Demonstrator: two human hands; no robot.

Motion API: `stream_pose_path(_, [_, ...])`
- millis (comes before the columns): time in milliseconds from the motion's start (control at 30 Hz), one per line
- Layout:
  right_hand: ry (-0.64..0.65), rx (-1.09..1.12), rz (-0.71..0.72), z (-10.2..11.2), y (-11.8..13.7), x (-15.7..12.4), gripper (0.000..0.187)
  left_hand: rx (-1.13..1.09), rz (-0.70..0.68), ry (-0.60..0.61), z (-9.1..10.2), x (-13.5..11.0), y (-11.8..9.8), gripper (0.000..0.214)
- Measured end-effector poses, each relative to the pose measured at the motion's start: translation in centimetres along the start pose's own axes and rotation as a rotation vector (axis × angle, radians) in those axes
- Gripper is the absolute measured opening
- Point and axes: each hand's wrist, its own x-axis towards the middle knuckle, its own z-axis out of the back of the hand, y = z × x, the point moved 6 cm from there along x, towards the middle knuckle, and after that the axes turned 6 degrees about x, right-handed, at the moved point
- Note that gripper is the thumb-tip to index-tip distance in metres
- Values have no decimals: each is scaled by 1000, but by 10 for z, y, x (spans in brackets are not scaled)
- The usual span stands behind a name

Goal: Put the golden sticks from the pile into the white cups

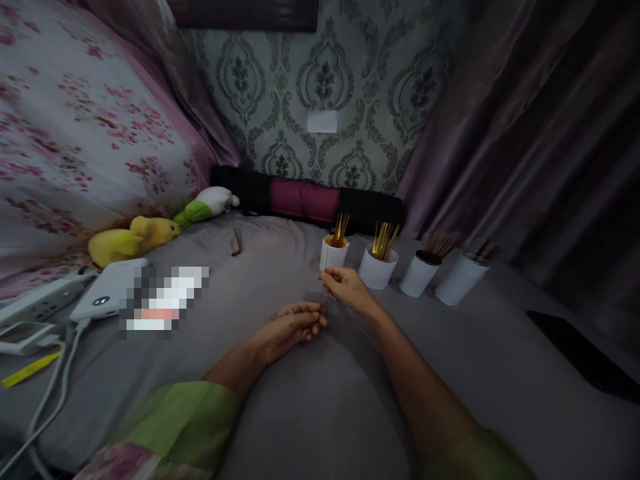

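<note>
My left hand rests on the grey bedsheet with its fingers curled together, pinching what looks like the lower end of a thin stick. My right hand is closed in a pinch on the same thin stick, held just in front of the leftmost white cup. That cup holds several golden-brown sticks. A second white cup beside it holds yellow sticks. Two more white cups to the right hold darker sticks.
A few loose sticks lie on the sheet farther back. Yellow and green-white soft toys lie at left, with a white power bank, power strip and cables. A dark bolster runs along the wall. A black flat object lies at right.
</note>
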Motion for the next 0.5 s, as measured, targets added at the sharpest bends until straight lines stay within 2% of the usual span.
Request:
stream_pose_path(233, [13,-88,79,2,10,-1,23,-52,19,-43,3,2,2,21])
stream_pose_path(500, [-2,-133,65,4,6,-2,22,-94,26,-47,2,2,-1,21])
